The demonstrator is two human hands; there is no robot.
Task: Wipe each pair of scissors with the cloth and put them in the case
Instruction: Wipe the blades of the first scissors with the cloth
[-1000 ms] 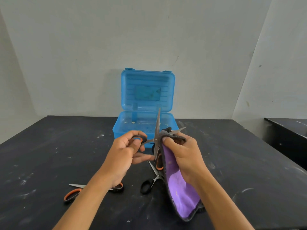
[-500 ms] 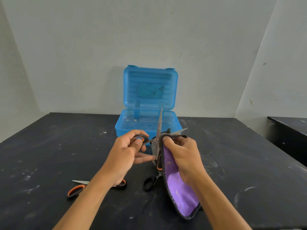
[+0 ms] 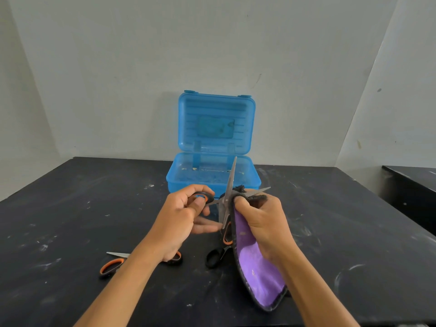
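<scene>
- The held scissors [image 3: 227, 197] are spread wide: one blade points up toward the open blue case [image 3: 213, 171] beyond the grip, the other points right.
- Left hand [image 3: 182, 220] curls around their orange-lined handle loop.
- Right hand [image 3: 262, 223] pinches the purple cloth [image 3: 257, 267] against the blades; the cloth hangs below it.

I take this for a bare workroom or craft space: a black desk [image 3: 70, 220] scuffed with pale scratches and white flecks sits in a corner of plain, marked grey-white walls [image 3: 118, 67], with a second dark desk [image 3: 410, 182] at the right.
</scene>
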